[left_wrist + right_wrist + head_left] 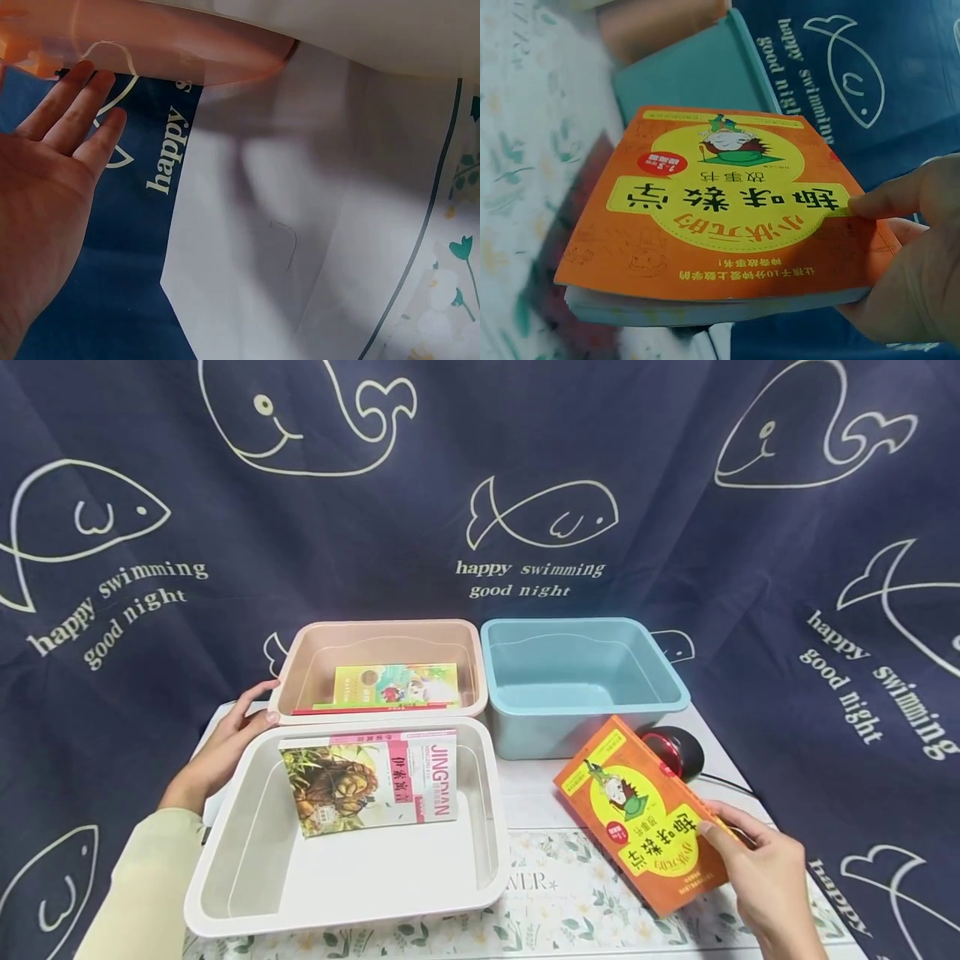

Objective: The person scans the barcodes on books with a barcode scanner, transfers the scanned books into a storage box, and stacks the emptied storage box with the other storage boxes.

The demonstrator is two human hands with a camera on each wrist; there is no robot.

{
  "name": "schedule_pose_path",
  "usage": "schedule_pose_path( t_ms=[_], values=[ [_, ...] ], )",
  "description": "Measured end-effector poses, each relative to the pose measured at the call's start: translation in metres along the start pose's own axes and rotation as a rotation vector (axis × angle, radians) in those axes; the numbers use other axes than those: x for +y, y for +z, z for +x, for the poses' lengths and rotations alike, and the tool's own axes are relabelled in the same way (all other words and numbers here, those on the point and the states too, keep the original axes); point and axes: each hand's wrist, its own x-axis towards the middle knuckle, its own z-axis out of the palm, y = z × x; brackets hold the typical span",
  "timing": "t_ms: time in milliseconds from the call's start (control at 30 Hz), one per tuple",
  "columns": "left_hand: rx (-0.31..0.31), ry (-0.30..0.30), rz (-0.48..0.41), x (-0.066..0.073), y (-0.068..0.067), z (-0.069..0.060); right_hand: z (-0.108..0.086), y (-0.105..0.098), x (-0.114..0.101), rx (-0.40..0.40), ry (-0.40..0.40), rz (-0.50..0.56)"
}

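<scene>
My right hand (768,868) pinches an orange book (637,818) by one edge, thumb on the cover and fingers beneath. Tilted in the air, the book is to the right of the white bin; its yellow-panelled cover fills the middle of the right wrist view (720,202). My left hand (228,747) is at the left front corner of the pink bin (288,672), its fingertips at the rim. In the left wrist view its fingers are nearly straight beside the bin's wall. Several books (397,685) lie inside the pink bin.
In front, a white bin (225,860) holds a lion-cover book (337,785) and a pink-and-white one (435,777). The blue bin (517,731) stands right of the pink one. Beside it is a rounded black device (686,747) with a red light and cable. A dark fish-print curtain (420,543) hangs behind.
</scene>
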Motion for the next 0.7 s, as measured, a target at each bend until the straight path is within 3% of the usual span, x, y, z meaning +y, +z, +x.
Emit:
schedule_pose_path(
  t_ms=[267,500,700],
  values=[
    [0.008,-0.013,0.023,-0.002,0.001,0.0,0.0,0.0,0.019,0.061,0.008,-0.069],
    [-0.002,-0.001,-0.017,-0.004,-0.001,0.0,0.001,0.003,0.021,0.094,-0.003,-0.066],
    [0.008,-0.008,0.004,-0.003,0.0,0.001,-0.002,0.003,0.019,0.096,-0.021,-0.095]
  ],
)
